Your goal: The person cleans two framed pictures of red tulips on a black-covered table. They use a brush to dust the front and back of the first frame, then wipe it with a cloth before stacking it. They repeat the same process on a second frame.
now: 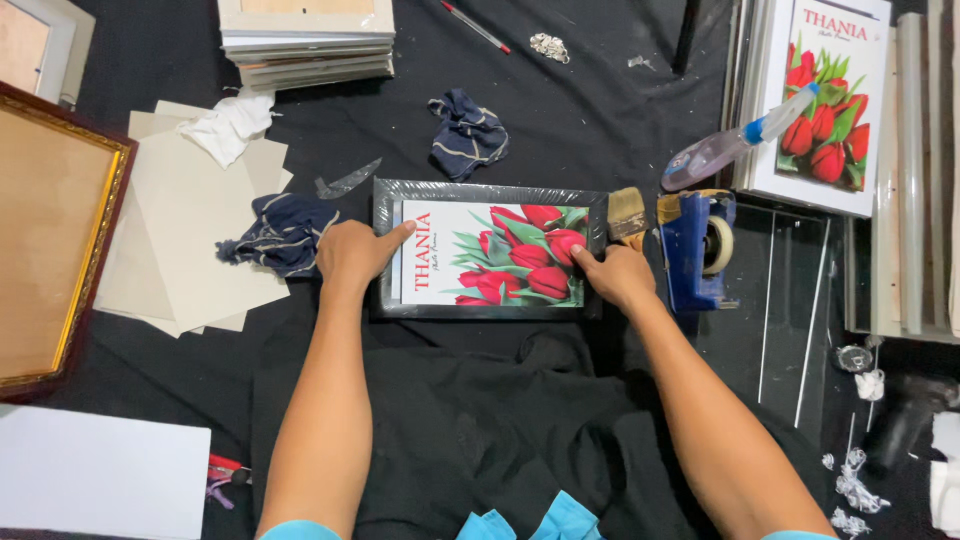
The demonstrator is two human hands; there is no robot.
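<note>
Pressing wrapped frame (490,250) flat: left hand (352,252), right hand (612,272) (fingers extended).

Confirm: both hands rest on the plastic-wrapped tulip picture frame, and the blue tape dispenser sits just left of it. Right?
Not quite. The head view shows the blue tape dispenser just right of the frame, beside the right hand, not left of it. The rest holds: the left hand and right hand both rest on the plastic-wrapped tulip picture frame.
</note>
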